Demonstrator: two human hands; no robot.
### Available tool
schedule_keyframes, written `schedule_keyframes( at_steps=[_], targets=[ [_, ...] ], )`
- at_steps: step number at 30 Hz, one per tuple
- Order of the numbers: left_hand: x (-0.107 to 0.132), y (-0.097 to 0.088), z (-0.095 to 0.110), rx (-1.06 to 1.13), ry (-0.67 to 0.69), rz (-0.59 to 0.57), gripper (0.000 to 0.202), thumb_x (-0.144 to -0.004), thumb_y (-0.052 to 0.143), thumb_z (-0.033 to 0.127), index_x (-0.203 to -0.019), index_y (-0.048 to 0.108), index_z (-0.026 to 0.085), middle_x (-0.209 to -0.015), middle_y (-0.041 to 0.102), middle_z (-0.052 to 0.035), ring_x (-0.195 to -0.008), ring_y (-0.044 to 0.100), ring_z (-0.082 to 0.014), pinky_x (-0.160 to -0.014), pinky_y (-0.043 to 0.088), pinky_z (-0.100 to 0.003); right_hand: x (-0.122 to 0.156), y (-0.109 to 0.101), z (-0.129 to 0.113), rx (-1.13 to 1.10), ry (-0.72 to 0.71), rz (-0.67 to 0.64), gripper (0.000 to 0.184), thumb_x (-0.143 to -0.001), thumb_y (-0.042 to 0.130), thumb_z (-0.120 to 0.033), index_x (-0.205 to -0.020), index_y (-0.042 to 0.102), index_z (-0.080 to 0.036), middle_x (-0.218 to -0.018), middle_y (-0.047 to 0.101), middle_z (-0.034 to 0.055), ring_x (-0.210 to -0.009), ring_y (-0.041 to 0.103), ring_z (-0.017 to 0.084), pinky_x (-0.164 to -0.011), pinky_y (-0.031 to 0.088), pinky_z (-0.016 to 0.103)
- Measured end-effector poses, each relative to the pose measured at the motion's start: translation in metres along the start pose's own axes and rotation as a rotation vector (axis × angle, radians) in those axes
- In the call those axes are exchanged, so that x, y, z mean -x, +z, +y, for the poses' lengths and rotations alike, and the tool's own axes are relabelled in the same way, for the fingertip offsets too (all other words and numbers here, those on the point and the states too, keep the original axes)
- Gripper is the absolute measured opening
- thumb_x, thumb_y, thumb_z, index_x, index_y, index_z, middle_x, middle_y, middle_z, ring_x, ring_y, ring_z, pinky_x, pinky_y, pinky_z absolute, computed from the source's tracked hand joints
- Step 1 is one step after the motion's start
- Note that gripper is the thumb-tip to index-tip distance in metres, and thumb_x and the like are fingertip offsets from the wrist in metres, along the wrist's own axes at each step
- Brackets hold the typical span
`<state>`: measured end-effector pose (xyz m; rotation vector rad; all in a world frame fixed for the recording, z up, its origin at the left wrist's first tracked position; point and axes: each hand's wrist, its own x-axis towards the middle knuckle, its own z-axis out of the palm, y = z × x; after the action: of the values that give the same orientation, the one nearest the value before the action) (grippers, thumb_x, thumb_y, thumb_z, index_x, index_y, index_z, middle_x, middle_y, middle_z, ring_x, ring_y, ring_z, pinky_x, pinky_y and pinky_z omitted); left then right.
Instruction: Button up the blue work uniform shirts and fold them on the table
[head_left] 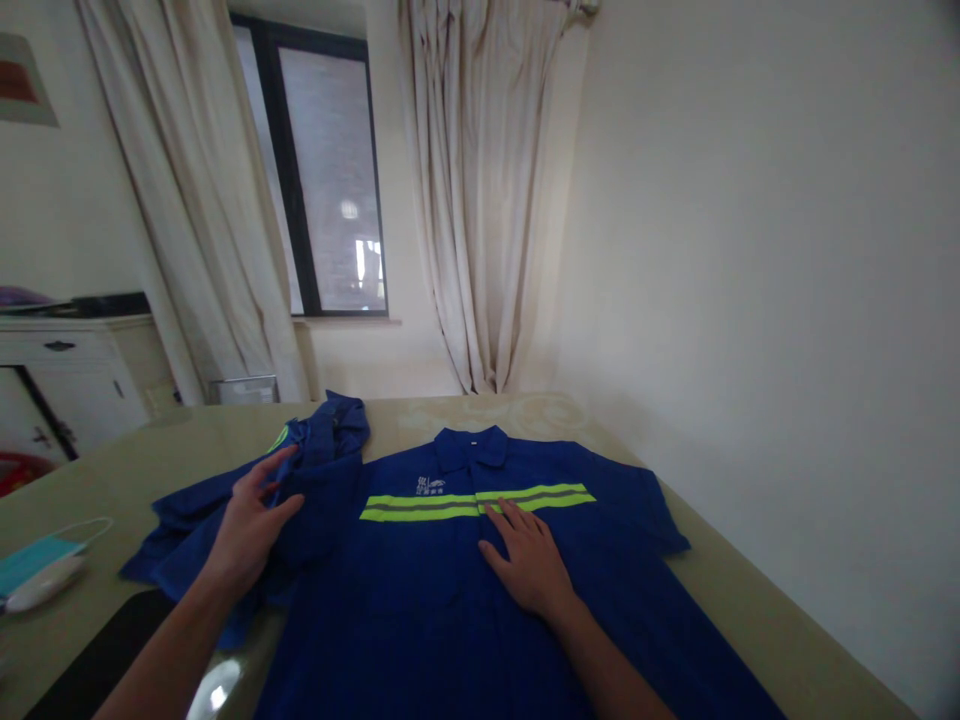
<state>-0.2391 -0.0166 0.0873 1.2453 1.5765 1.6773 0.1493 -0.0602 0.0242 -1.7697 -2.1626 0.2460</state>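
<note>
A blue work shirt [450,590] with a yellow-green reflective band across the chest lies spread flat, front up, on the table [750,610]. My right hand [529,560] rests palm down on its chest just below the band, fingers stretched out. A second blue garment [330,470] lies crumpled to the left, overlapping the shirt's sleeve. My left hand [251,525] lies on this crumpled garment with fingers apart, thumb raised, holding nothing that I can see.
A light blue face mask [34,560] and a small white object [45,585] lie at the table's left edge. A white cabinet [67,375] stands at the far left. Curtains and a window are behind the table; a wall runs along the right.
</note>
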Motion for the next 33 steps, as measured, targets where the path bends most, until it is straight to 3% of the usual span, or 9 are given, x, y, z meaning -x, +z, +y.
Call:
schedule_keyframes(
  at_steps=[3,6,11,13,16,20,23,27,33],
  targets=[
    [0.002,0.006,-0.003,0.230,-0.177,0.003,0.094,-0.061,0.072,0.016,-0.148,0.044,0.042,-0.159,0.040,-0.0043,-0.118,0.064,-0.0286,-0.066,0.062,-0.026,0.000,0.000,0.000,0.007,0.006,0.000,0.058,-0.100,0.045,-0.055,-0.153,0.044,-0.032,-0.162,0.039,0.0048,-0.150,0.033,0.026,-0.121,0.024,0.046],
    [0.007,0.016,-0.005,0.294,-0.259,-0.105,0.098,-0.063,0.066,0.015,-0.153,0.036,0.039,-0.158,0.044,-0.0067,-0.120,0.066,-0.0302,-0.075,0.065,-0.034,0.000,-0.001,-0.001,0.007,0.007,0.001,0.058,-0.100,0.045,-0.055,-0.153,0.044,-0.032,-0.162,0.039,0.0045,-0.150,0.033,0.026,-0.121,0.024,0.046],
    [0.033,0.058,-0.002,0.046,0.228,-0.476,0.087,-0.068,0.057,0.011,-0.153,0.041,0.027,-0.159,0.044,-0.0058,-0.148,0.039,-0.0263,-0.121,0.036,-0.046,0.000,-0.001,-0.001,0.003,0.009,-0.002,0.058,-0.100,0.045,-0.055,-0.153,0.044,-0.033,-0.163,0.038,0.0040,-0.150,0.032,0.026,-0.121,0.024,0.046],
    [0.050,0.082,0.002,-0.124,0.427,-0.643,0.080,-0.072,0.052,0.008,-0.150,0.046,0.025,-0.158,0.046,-0.0057,-0.148,0.038,-0.0240,-0.127,0.025,-0.049,0.000,0.000,-0.001,0.004,0.009,0.000,0.057,-0.100,0.045,-0.055,-0.153,0.044,-0.033,-0.163,0.038,0.0037,-0.150,0.032,0.025,-0.121,0.023,0.045],
    [0.070,0.118,0.002,-0.342,0.660,-0.779,0.075,-0.076,0.047,0.002,-0.145,0.053,0.028,-0.159,0.044,-0.0036,-0.149,0.035,-0.0236,-0.126,0.027,-0.051,-0.001,0.002,0.000,0.011,0.010,0.000,0.058,-0.100,0.045,-0.055,-0.153,0.044,-0.032,-0.163,0.038,0.0037,-0.150,0.033,0.025,-0.121,0.023,0.045],
    [0.078,0.147,-0.017,-0.625,0.732,-0.673,0.067,-0.083,0.043,0.003,-0.144,0.055,0.028,-0.160,0.042,-0.0033,-0.147,0.038,-0.0228,-0.124,0.031,-0.047,0.000,0.001,0.000,0.012,0.004,0.009,0.058,-0.100,0.044,-0.056,-0.153,0.045,-0.032,-0.162,0.039,0.0035,-0.150,0.033,0.026,-0.121,0.023,0.045],
    [0.074,0.154,-0.040,-0.879,0.581,-0.490,0.057,-0.096,0.040,0.023,-0.153,0.043,0.019,-0.164,0.035,-0.0109,-0.150,0.034,-0.0280,-0.123,0.029,-0.049,0.000,0.001,0.001,-0.005,-0.002,0.012,0.058,-0.099,0.044,-0.058,-0.151,0.046,-0.032,-0.161,0.041,0.0030,-0.149,0.035,0.026,-0.121,0.024,0.044],
    [0.067,0.154,-0.061,-1.106,0.416,-0.533,0.065,-0.100,0.035,0.048,-0.156,0.038,0.015,-0.164,0.034,-0.0179,-0.152,0.030,-0.0332,-0.123,0.025,-0.053,-0.003,0.006,0.006,-0.094,0.029,0.073,0.059,-0.099,0.042,-0.059,-0.147,0.052,-0.027,-0.156,0.049,0.0049,-0.145,0.040,0.027,-0.120,0.029,0.043],
    [0.059,0.155,-0.058,-1.135,0.395,-0.565,0.065,-0.101,0.032,0.050,-0.157,0.036,0.018,-0.165,0.030,-0.0155,-0.153,0.027,-0.0297,-0.124,0.021,-0.048,-0.014,-0.009,0.047,-0.244,0.187,0.659,0.056,-0.100,0.036,-0.054,-0.129,0.062,-0.014,-0.133,0.064,0.0175,-0.127,0.055,0.030,-0.113,0.037,0.045]
  ],
)
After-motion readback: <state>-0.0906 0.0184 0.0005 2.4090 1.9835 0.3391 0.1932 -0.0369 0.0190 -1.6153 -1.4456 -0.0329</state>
